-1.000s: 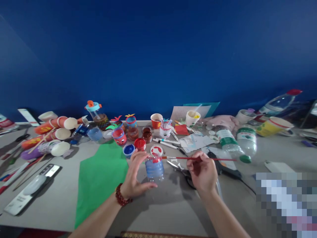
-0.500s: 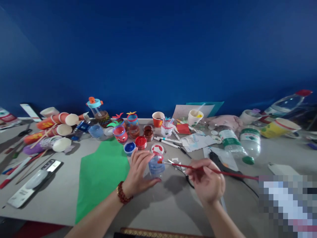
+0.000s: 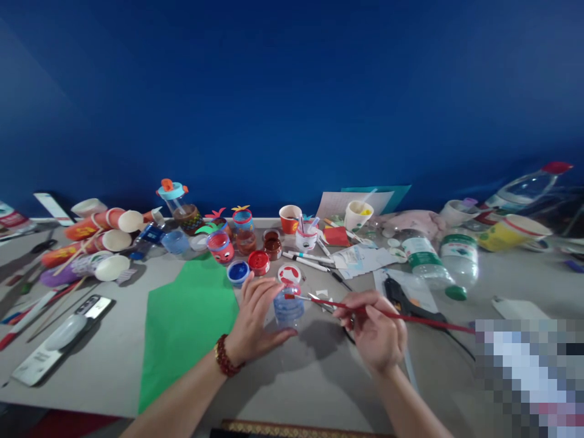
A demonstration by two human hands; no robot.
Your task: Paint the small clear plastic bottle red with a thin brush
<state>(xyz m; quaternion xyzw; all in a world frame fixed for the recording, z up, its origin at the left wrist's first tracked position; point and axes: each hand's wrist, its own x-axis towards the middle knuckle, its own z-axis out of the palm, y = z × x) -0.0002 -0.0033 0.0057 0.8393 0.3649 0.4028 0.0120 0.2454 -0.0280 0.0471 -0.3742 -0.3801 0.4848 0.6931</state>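
My left hand (image 3: 258, 316), with a beaded bracelet at the wrist, grips a small clear plastic bottle piece (image 3: 289, 310) streaked with blue paint and reddish near its top. Between the fingers and thumb of my right hand (image 3: 375, 331) is a long red paintbrush (image 3: 356, 307). Its bristle tip lies over the bottle piece's upper part; whether it touches I cannot tell. Just behind stand open pots of blue paint (image 3: 238, 273) and red paint (image 3: 259, 262). A paint-smeared white lid (image 3: 289, 274) lies beyond the bottle piece.
Green paper (image 3: 187, 328) lies left of my left hand, a phone (image 3: 64, 340) farther left. Decorated cups (image 3: 221, 246) stand behind the paints. Scissors (image 3: 322, 302) and a black glue gun (image 3: 404, 298) with a cord lie near my right hand. Plastic bottles (image 3: 460, 261) lie at right.
My right hand and the paintbrush have shifted slightly left, so the tip reaches farther over the bottle piece. My left hand keeps its hold, almost still.
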